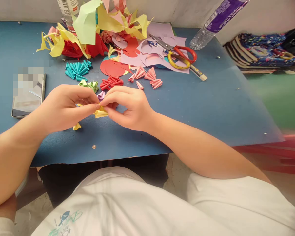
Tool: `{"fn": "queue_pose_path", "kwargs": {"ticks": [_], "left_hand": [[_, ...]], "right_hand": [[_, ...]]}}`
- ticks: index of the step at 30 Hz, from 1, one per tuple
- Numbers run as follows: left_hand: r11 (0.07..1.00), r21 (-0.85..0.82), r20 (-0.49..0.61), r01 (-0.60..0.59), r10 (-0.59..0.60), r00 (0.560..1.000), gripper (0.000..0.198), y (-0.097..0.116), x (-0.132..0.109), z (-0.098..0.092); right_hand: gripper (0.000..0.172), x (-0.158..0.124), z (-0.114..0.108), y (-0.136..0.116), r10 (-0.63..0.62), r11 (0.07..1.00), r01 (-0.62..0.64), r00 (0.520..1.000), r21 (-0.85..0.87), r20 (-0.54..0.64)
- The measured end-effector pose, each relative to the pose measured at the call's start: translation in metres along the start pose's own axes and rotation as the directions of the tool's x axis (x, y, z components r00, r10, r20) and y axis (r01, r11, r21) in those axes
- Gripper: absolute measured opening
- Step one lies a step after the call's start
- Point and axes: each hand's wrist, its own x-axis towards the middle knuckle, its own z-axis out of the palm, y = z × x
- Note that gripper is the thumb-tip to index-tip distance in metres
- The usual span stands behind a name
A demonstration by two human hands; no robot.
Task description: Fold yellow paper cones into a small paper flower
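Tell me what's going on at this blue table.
A seated person pinches a small yellow paper piece between the fingertips of the left hand and right hand, just above the blue table. Behind the hands lie clusters of folded cones: teal cones, red cones and pink cones. Scissors rest on cut paper scraps farther back, and a phone lies to the left.
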Motion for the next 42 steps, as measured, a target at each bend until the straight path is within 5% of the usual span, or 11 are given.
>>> {"fn": "queue_pose_path", "kwargs": {"ticks": [4,12,24,35,42], "left_hand": [[1.000,0.004,0.004,-0.008,0.008,1.000,0.023,0.0002,-0.0002,0.0008],[0.994,0.090,-0.030,-0.064,0.067,0.997,0.025,-0.0018,0.0008,0.0023],[0.991,0.122,-0.082,-0.060,0.070,0.994,0.027,-0.0027,-0.0005,-0.0006],[0.985,0.142,-0.163,-0.095,0.118,0.980,0.022,-0.0049,-0.0018,0.0018],[0.970,0.215,-0.114,-0.114,0.141,0.983,0.022,-0.0086,-0.0007,0.0013]], "right_hand": [[0.003,0.0005,-0.0003,0.0017,0.024,0.999,-0.023,0.999,0.036,-0.025],[0.006,-0.0003,0.0056,-0.0036,0.346,0.898,-0.318,0.937,0.304,-0.042],[0.008,0.0001,0.0021,-0.0018,0.271,0.929,-0.259,0.962,0.263,-0.012],[0.011,0.0013,0.0059,-0.0030,0.457,0.783,-0.375,0.888,0.496,-0.051],[0.011,-0.0012,0.0061,-0.0034,0.439,0.810,-0.381,0.898,0.445,-0.032]]}}
